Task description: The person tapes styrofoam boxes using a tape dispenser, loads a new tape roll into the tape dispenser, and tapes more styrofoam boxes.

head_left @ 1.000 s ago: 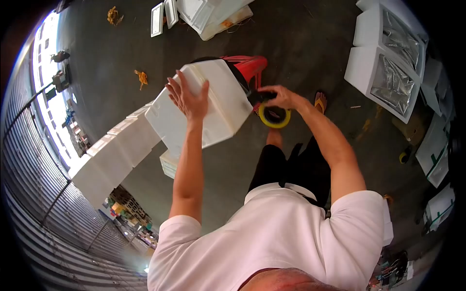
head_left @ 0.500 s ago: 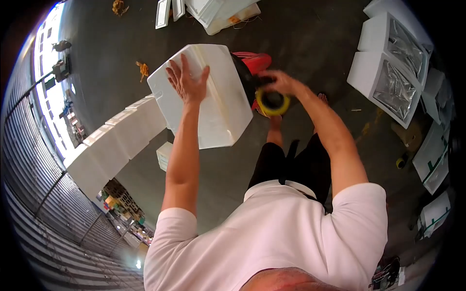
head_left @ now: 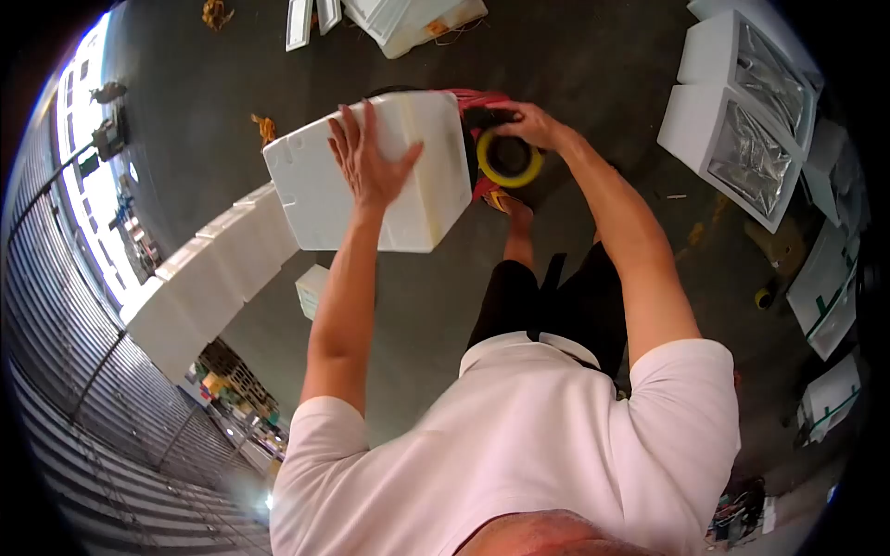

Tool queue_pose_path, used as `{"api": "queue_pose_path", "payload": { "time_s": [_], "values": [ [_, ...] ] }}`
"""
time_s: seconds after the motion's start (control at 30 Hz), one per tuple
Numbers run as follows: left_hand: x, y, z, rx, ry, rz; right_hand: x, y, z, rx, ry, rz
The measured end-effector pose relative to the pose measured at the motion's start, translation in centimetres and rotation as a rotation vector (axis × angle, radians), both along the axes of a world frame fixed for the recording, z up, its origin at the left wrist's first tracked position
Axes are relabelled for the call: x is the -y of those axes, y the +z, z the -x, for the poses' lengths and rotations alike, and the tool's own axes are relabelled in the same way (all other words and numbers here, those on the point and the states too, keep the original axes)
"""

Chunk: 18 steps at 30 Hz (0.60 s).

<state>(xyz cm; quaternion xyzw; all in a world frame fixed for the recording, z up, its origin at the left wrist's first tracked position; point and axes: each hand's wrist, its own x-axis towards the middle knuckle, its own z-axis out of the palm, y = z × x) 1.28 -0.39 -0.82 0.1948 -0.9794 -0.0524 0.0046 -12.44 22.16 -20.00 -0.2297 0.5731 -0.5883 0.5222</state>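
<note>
A white foam box (head_left: 315, 185) rests tilted on a red stool (head_left: 477, 98), which is mostly hidden behind it. My left hand (head_left: 371, 167) lies on the box with its fingers spread. A strip of tape (head_left: 425, 171) runs across the box near its right side. Just right of the box, my right hand (head_left: 530, 125) is closed on a black tape dispenser that carries a yellow tape roll (head_left: 510, 159).
White boxes (head_left: 218, 273) form a row at the left. A small box (head_left: 311, 289) stands on the floor. Foil-lined boxes (head_left: 691, 130) are at the right, with a tape roll (head_left: 763, 298) below. White lids (head_left: 298, 20) lie at the top.
The foam box has turned and now shows more of its side. My right hand has moved up a little with the tape dispenser, while my left hand stays on the box.
</note>
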Motion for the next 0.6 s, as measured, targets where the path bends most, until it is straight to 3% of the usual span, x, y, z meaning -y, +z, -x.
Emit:
{"api": "queue_pose_path", "payload": {
  "time_s": [0.17, 0.37, 0.43, 0.5, 0.57, 0.6],
  "values": [
    [4.4, -1.7, 3.6, -0.058, 0.467, 0.018, -4.4, 0.7, -7.2, -0.087, 0.162, -0.068],
    [5.7, -1.4, 4.9, -0.045, 0.654, -0.021, -1.2, 1.2, -6.6, -0.111, 0.189, -0.066],
    [5.9, -1.3, 5.0, -0.055, 0.703, -0.033, 0.5, 2.9, -6.0, -0.288, 0.175, -0.129],
    [6.6, -1.0, 5.9, -0.088, 0.747, -0.033, 0.2, 5.3, -7.1, -0.645, 0.626, -0.097],
    [7.4, -0.6, 6.0, -0.089, 0.954, -0.046, -1.6, 2.3, -8.3, -0.472, 0.246, 0.010],
    [8.0, -0.7, 6.0, -0.087, 0.993, -0.042, -0.8, 1.2, -7.6, -0.488, 0.256, 0.018]
  ]
}}
